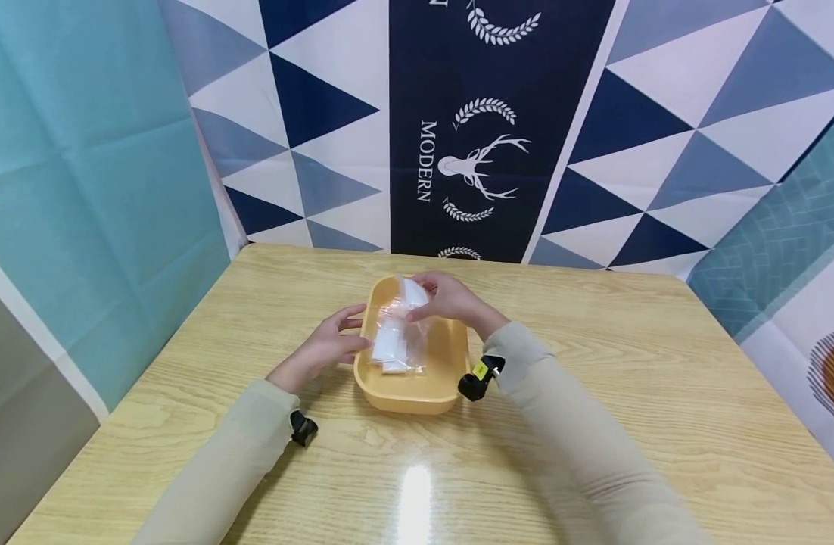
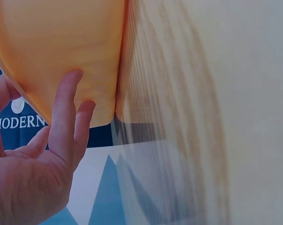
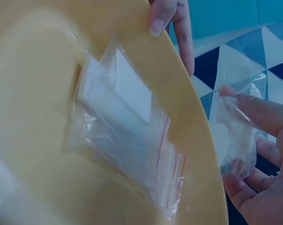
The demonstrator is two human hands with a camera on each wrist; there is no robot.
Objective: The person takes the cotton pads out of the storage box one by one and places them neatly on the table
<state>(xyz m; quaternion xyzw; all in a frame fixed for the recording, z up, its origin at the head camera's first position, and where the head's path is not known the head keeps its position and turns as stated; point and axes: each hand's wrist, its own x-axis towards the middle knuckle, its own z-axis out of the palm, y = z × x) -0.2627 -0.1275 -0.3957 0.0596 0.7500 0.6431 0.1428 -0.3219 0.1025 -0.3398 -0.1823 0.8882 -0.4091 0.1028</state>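
My left hand [image 1: 331,344] is at the left side of a yellow plastic basin [image 1: 417,401]. Its thumb laps over the rim while its other fingers stand spread along the outer wall [image 2: 85,42]. Over the far end of the basin, my right hand [image 1: 451,299] pinches a clear plastic bag [image 3: 240,126] between thumb and fingers. Inside the basin lie several clear zip bags [image 3: 122,108] with flat white contents, overlapping one another. Red seal lines run along their mouths in the right wrist view.
The basin stands on a wood-grain table [image 1: 594,363]. A patterned cloth [image 1: 485,151] hangs behind the far edge, and a teal cloth [image 1: 97,166] borders the left. Each wrist wears a small black camera [image 1: 474,384].
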